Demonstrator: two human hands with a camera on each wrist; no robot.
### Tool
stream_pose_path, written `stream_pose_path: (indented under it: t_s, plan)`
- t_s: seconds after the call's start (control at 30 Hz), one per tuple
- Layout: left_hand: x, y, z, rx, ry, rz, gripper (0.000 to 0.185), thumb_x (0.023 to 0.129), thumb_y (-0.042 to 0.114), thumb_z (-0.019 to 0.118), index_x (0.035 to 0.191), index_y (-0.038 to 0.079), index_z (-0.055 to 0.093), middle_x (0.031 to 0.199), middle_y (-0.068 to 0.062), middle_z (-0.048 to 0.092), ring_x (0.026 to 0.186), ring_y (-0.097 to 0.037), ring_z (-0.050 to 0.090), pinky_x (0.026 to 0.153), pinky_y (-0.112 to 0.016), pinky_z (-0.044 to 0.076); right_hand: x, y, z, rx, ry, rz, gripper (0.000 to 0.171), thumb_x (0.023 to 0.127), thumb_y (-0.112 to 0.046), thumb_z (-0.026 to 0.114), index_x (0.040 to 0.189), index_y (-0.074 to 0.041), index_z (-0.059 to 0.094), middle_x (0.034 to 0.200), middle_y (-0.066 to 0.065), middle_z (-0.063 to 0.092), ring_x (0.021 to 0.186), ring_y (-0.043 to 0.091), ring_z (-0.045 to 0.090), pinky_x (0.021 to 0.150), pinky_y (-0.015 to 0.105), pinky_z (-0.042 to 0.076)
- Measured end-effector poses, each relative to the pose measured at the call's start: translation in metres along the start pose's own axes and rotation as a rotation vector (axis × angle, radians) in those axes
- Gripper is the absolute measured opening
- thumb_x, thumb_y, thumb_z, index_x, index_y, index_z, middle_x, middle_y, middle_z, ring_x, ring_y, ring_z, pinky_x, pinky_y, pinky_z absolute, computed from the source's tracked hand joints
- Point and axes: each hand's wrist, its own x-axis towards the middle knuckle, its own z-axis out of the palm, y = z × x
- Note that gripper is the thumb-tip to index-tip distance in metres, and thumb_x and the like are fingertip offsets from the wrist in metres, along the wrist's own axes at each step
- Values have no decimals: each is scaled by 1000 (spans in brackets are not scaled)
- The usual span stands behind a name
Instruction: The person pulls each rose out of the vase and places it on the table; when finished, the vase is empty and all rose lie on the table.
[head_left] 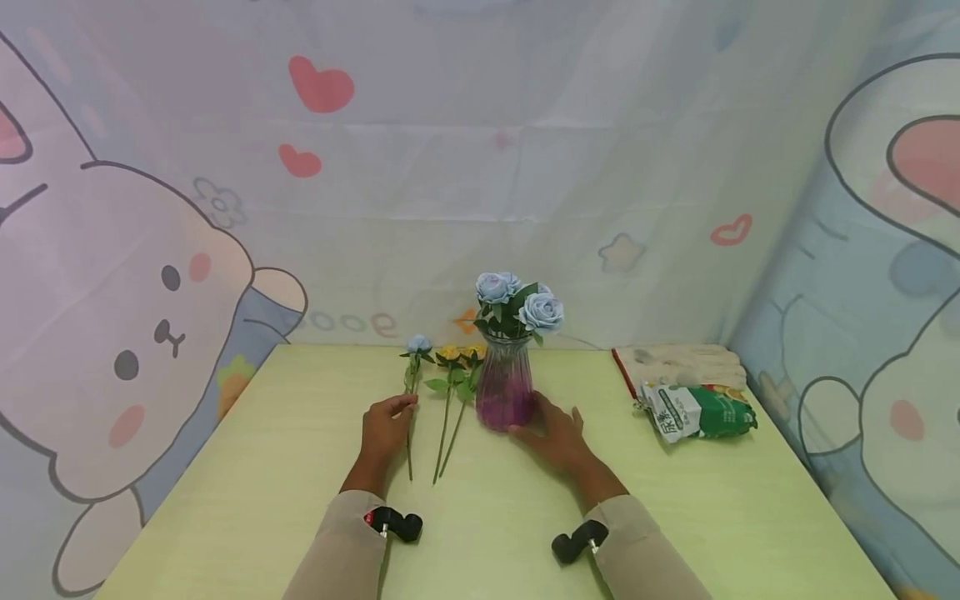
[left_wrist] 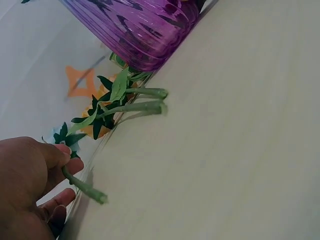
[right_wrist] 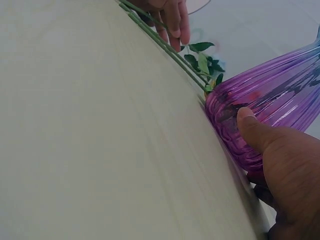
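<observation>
Left hand (head_left: 387, 427) is on the blue rose stem (head_left: 409, 433) lying flat on the worktop (head_left: 300, 500). Left wrist view shows the fingers (left_wrist: 55, 152) curled round the stem (left_wrist: 82, 187), so this grip is pinching it near the cut end. The blue rose head (head_left: 418, 343) points to the far edge, stem running back toward the person.

Right hand (head_left: 553, 432) is against the base of the purple ribbed glass vase (head_left: 506, 387). In the right wrist view the thumb (right_wrist: 250, 125) presses on the vase wall (right_wrist: 270, 105); the other fingers are behind the vase, so I can't tell how far they wrap. The vase stands upright near the middle of the worktop and holds blue roses (head_left: 517, 302) with green leaves.

Two yellow roses (head_left: 459, 353) lie on the worktop between the blue rose and the vase, stems (head_left: 447, 433) roughly parallel and cut ends toward the person. Their leaves sit just beside the vase base.

Right of the vase, well apart: a green and white printed packet (head_left: 699, 412), with a pale cloth item (head_left: 686, 362) behind it.

Both forearms are in beige sleeves (head_left: 341, 542) with a black wrist mount (head_left: 397, 523) on each. Cartoon rabbit curtain (head_left: 135, 317) surrounds the worktop.
</observation>
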Motion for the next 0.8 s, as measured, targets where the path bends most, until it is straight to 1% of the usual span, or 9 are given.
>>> stream_pose_path:
  t_s: [0.2, 0.4, 0.63, 0.7, 0.8]
  plan:
    - [-3, 6, 4, 53, -24, -2, 27, 99, 16, 60, 123, 14, 72, 131, -13, 66, 134, -36, 52, 109, -56, 43, -1, -2, -1, 6, 1, -8, 92, 87, -71, 56, 156, -17, 31, 157, 5, 42, 147, 28, 39, 120, 65, -1]
    - [-4, 8, 8, 84, -3, 29, 25, 97, 13, 62, 120, 12, 73, 128, -14, 68, 130, -36, 56, 106, -56, 45, -1, -2, -2, -4, 9, -18, 90, 88, -70, 57, 156, -16, 32, 156, 5, 43, 146, 28, 39, 119, 66, 1]
    - [-3, 6, 8, 43, 17, 26, 25, 97, 21, 65, 119, 13, 74, 129, -15, 68, 131, -37, 55, 108, -57, 44, 0, -2, -3, -5, 9, -22, 89, 89, -69, 56, 156, -16, 32, 157, 5, 42, 147, 28, 39, 119, 67, 1]
    - [-3, 7, 7, 41, 43, 32, 25, 96, 23, 66, 117, 12, 75, 126, -15, 69, 129, -38, 57, 106, -57, 45, -1, -3, -3, -3, 10, -19, 89, 89, -69, 57, 156, -16, 31, 157, 5, 42, 147, 28, 39, 119, 67, 1]
    - [-3, 11, 5, 61, 114, 54, 24, 95, 23, 68, 113, 11, 76, 117, -15, 73, 119, -38, 63, 101, -56, 50, -1, -4, -3, -5, 8, -10, 89, 88, -69, 57, 156, -16, 31, 157, 5, 42, 147, 27, 38, 120, 66, 1]
